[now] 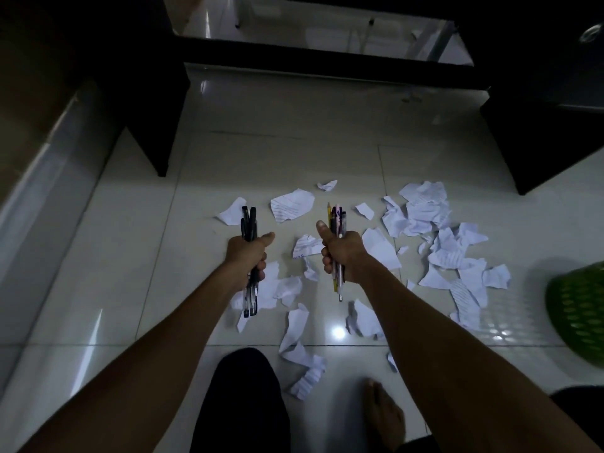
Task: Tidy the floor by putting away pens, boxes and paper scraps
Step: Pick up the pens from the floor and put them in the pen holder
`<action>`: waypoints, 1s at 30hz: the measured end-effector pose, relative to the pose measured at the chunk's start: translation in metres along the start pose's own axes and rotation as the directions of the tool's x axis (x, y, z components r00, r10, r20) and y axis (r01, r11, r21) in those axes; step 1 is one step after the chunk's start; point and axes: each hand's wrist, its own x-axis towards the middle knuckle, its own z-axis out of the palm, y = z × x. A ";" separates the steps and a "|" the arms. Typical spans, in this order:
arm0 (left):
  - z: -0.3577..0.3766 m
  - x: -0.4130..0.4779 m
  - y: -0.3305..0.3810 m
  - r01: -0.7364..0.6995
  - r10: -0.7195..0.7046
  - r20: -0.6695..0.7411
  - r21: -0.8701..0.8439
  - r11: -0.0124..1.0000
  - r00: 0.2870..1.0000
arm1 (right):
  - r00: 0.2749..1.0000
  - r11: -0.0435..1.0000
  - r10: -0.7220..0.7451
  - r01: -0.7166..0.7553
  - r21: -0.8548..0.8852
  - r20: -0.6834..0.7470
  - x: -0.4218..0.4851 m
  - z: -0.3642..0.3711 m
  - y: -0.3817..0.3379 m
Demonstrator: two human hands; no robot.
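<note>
From the head view, my left hand [248, 256] is closed in a fist round a bundle of black pens [249, 220], thumb out to the side. The caps stick out past the knuckles and the clear barrels hang out below the heel of the hand.

My right hand [340, 253] grips a mixed bundle [336, 220] the same way, a yellow pencil and pinkish pens among them, thumb raised beside it.

I judge the pens are sorted by kind, one lot per fist, and lifted off the floor [130, 256] for putting away.

Paper scraps [425, 207] lie under and between both fists, thickest out past the right grip. A green basket [581, 315] sits further out on that side, a likely place for them.

Some scraps show ruled lines and handwriting, too small to read. I can make out no brand on the pens.
</note>
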 end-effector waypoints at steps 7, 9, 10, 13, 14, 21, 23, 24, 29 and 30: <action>0.034 0.001 -0.007 -0.001 0.002 -0.113 0.014 1.000 0.994 | 0.999 0.996 -0.027 0.023 -0.086 -0.046 0.022 -0.018 -0.003; 0.048 -0.003 -0.002 -0.006 0.011 -0.132 0.037 0.999 0.991 | 0.999 0.993 -0.026 0.022 -0.119 -0.032 0.028 -0.025 -0.008; 0.054 -0.007 0.002 -0.014 0.019 -0.141 0.041 0.999 0.990 | 0.999 0.989 -0.027 0.023 -0.146 -0.023 0.028 -0.030 -0.011; 0.069 -0.025 0.023 -0.038 0.043 -0.150 0.039 0.999 0.988 | 1.000 0.977 -0.025 0.023 -0.211 -0.008 0.022 -0.047 -0.026; 0.073 -0.033 0.033 -0.043 0.049 -0.147 0.042 0.998 0.988 | 1.000 0.975 -0.019 0.017 -0.220 -0.007 0.018 -0.054 -0.034; 0.090 -0.112 0.102 -0.034 0.039 -0.190 0.030 0.999 0.981 | 0.997 0.967 0.032 -0.048 -0.249 -0.069 -0.043 -0.084 -0.112; 0.089 -0.138 0.117 -0.015 0.021 -0.220 0.030 0.999 0.975 | 0.997 0.968 0.052 -0.063 -0.242 -0.053 -0.066 -0.086 -0.135; 0.086 -0.155 0.128 -0.002 0.011 -0.237 0.035 0.999 0.971 | 0.997 0.968 0.067 -0.074 -0.239 -0.038 -0.081 -0.086 -0.148; 0.077 -0.232 0.181 0.058 -0.039 -0.275 0.060 0.997 0.961 | 0.994 0.969 0.110 -0.114 -0.219 -0.029 -0.154 -0.097 -0.213; 0.076 -0.245 0.191 0.058 -0.039 -0.283 0.060 0.996 0.958 | 0.993 0.970 0.115 -0.119 -0.214 -0.031 -0.167 -0.100 -0.225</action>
